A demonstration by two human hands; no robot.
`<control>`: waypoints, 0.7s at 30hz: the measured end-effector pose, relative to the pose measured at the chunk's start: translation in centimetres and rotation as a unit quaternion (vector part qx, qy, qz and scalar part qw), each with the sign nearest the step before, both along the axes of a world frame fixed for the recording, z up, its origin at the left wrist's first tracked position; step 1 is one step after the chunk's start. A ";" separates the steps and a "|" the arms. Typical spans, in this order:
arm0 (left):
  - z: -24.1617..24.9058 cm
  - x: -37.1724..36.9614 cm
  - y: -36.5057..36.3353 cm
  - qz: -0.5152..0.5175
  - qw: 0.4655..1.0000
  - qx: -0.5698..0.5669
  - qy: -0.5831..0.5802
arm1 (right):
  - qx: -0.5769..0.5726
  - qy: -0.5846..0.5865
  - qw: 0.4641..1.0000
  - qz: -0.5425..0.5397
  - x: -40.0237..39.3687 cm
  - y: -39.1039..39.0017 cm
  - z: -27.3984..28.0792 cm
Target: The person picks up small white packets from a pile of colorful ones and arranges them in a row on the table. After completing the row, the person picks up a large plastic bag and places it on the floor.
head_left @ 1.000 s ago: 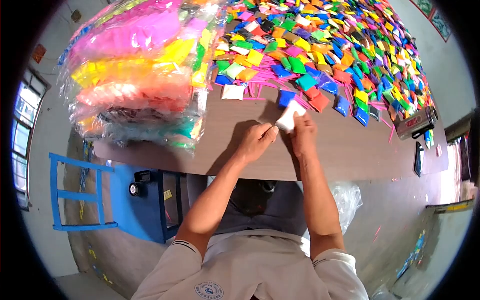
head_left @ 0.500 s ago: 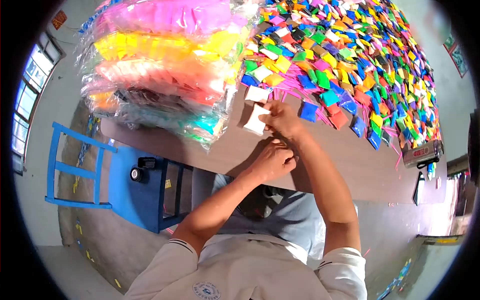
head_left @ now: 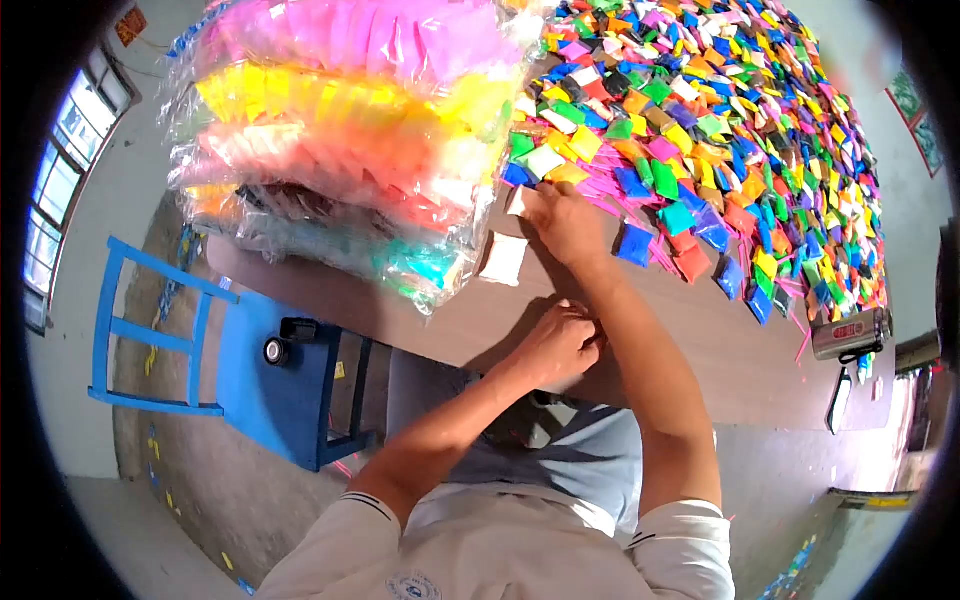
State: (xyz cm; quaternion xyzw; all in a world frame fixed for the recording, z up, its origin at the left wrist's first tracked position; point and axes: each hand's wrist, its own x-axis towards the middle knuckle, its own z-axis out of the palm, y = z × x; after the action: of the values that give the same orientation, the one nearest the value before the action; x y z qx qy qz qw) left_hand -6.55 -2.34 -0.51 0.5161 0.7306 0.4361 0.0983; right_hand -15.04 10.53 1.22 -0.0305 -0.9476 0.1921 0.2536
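My right hand (head_left: 565, 225) reaches forward over the brown table, its fingers pinched on the edge of a small white packet (head_left: 518, 203) and partly covering it. Just nearer to me, a second white packet (head_left: 503, 260) lies flat on the tabletop, untouched. My left hand (head_left: 562, 345) is closed with curled fingers by the near table edge, below my right wrist. Whatever it may hold is hidden. Beyond my right hand lie a pale yellow packet (head_left: 544, 162) and an orange-yellow packet (head_left: 568, 174), with pink sticks (head_left: 600, 185) beside them.
Large clear bags of coloured packets (head_left: 330, 150) are stacked at left. A wide heap of small coloured packets (head_left: 720, 130) covers the table's far right. A metal flask (head_left: 852, 334) lies at the right edge. A blue chair (head_left: 265, 380) stands left, black items on it.
My right hand has let go of the nearer white packet, which now lies on the table, and moved forward to the farther one. My left hand stays curled near the edge.
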 end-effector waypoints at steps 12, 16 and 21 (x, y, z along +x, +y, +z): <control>-0.8 -0.8 -0.2 0.054 0.969 0.058 -0.235 | -0.400 0.102 0.909 0.056 5.2 2.3 2.6; -0.8 -1.1 -1.0 0.033 0.948 0.073 -0.309 | -0.492 -0.009 0.870 0.044 14.7 4.8 3.0; 1.1 -0.4 -0.3 -0.040 0.998 0.019 -0.050 | -0.623 -0.090 0.769 0.112 21.3 3.4 1.6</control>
State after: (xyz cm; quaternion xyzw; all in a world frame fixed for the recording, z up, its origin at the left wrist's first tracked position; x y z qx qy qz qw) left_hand -6.95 -2.60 0.55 0.5241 0.6951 0.4711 0.1422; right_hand 6.24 13.91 2.86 -0.0924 -0.6351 0.7638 0.0688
